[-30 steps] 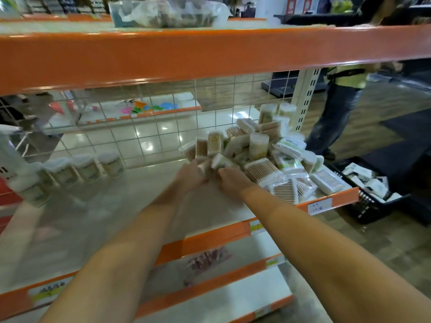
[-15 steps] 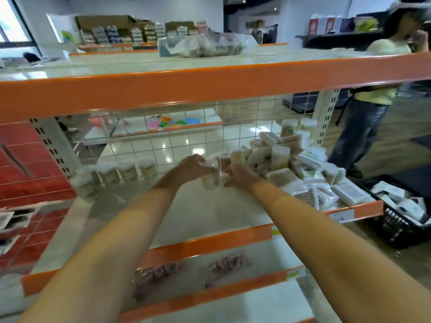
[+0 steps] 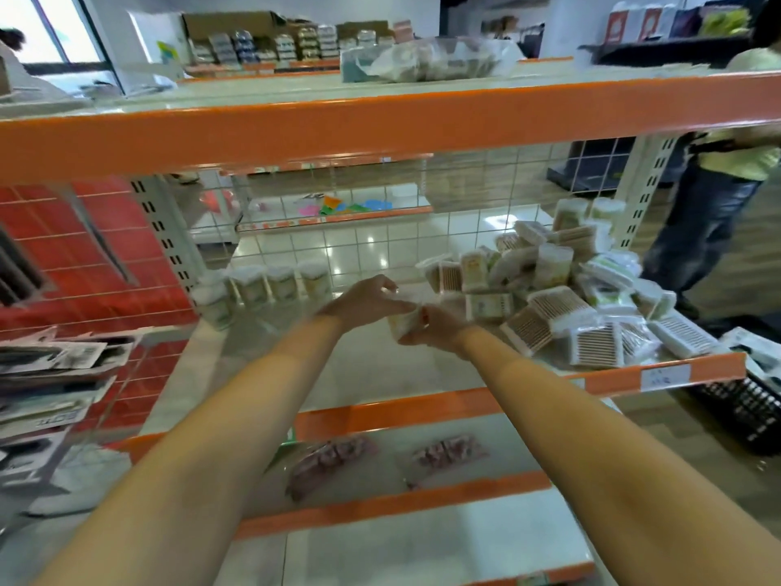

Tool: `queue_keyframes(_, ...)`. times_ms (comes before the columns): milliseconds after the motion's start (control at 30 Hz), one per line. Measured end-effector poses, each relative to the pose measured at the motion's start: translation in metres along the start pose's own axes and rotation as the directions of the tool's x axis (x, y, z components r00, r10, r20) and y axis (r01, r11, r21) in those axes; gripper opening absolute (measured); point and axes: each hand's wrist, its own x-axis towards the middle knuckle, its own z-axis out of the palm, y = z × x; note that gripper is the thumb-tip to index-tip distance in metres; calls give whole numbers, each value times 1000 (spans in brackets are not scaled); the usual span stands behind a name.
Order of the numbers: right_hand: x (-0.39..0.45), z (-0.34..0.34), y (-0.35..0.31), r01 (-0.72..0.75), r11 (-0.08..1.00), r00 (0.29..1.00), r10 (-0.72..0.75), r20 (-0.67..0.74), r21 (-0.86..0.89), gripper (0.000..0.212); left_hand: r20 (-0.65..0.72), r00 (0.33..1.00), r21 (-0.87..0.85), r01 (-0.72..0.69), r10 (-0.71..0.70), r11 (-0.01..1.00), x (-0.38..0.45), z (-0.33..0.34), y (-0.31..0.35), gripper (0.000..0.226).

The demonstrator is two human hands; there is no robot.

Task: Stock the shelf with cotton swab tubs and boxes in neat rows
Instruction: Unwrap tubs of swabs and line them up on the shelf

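Above the white, orange-edged shelf (image 3: 380, 374), the left hand (image 3: 363, 300) and right hand (image 3: 439, 329) together grip a small clear plastic cotton swab tub (image 3: 403, 322), tilted, its long axis slanting up to the right

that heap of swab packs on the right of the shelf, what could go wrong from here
1. The loose heap of swab packs lies jumbled up to the shelf's front edge, so pulling more out may tip some off toward the black basket below.
2. The left hand and right hand share one small tub; it may slip in the handover.
3. Setting it down carelessly could knock the upright row of tubs.
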Motion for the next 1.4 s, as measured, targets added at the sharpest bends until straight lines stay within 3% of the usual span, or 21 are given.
queue_keyframes(333,11,45,-31,69,998,998,-69,-2,4,53,20,999,112,30,-33,993,-34,-31,-42,77)
queue_keyframes(433,17,63,-43,86,996,996,-86,19,23,53,12,999,161,31,-34,986,-46,-43,-62,72)
queue_keyframes(667,28,108,-71,97,994,995,-96,32,-42,53,0,986,473,145,-164,869,-75,-57,-121,73)
queue_keyframes(1000,55,160,-97,49,998,999,-49,-4,47,54,-69,969,592,231,-237,772,-95,-69,-177,54)
queue_keyframes(1133,67,172,-104,50,993,999,-48,-19,107,51,-107,972,607,232,-210,760,-97,-72,-194,48)
queue_keyframes(1233,75,179,-109,50,988,994,-35,-105,147,56,-136,973,592,231,-187,772,-93,-73,-205,44)
queue_keyframes(1400,93,189,-120,26,986,990,-3,-138,163,62,-203,972,659,226,-120,717,-86,-76,-219,38)
